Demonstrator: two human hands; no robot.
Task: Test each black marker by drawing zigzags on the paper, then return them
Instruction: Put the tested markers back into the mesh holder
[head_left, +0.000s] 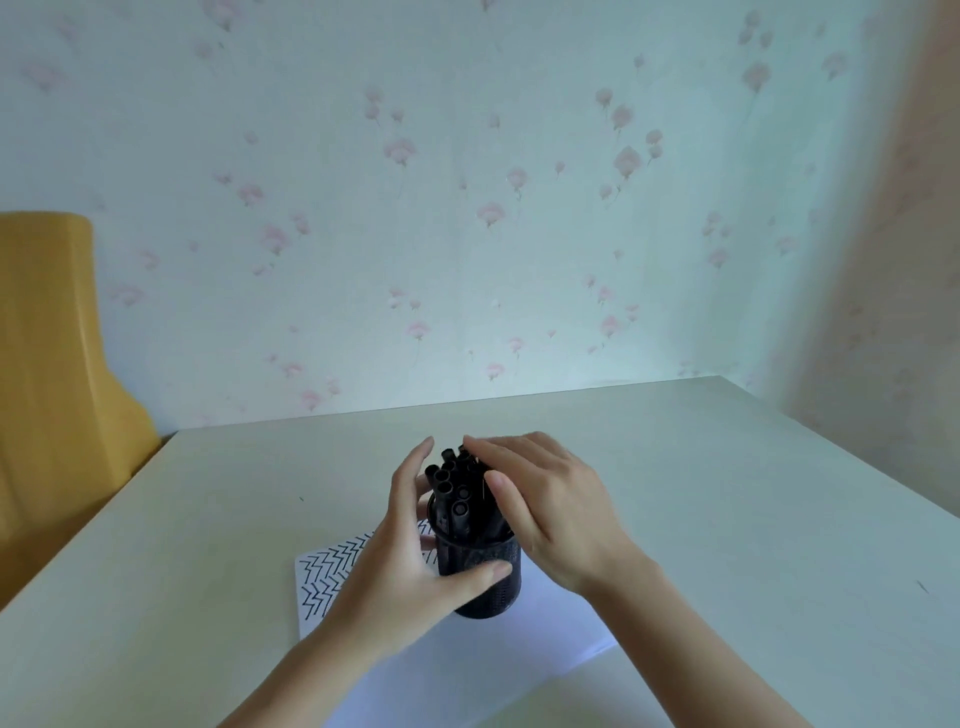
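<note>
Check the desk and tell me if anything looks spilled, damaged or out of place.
Nothing stands out. The black mesh holder stands upright on the paper, full of black markers. The left hand cups its side and the right hand rests over the marker tops. The zigzags sit in neat rows.

Markers (453, 486) upright in holder (488, 577); holder on paper (545, 618), paper on table (727, 493). Left hand (410, 551) at holder's 9 o'clock, right hand (550, 499) at 3 o'clock. Chair (57, 374) at table's 10 o'clock.
</note>
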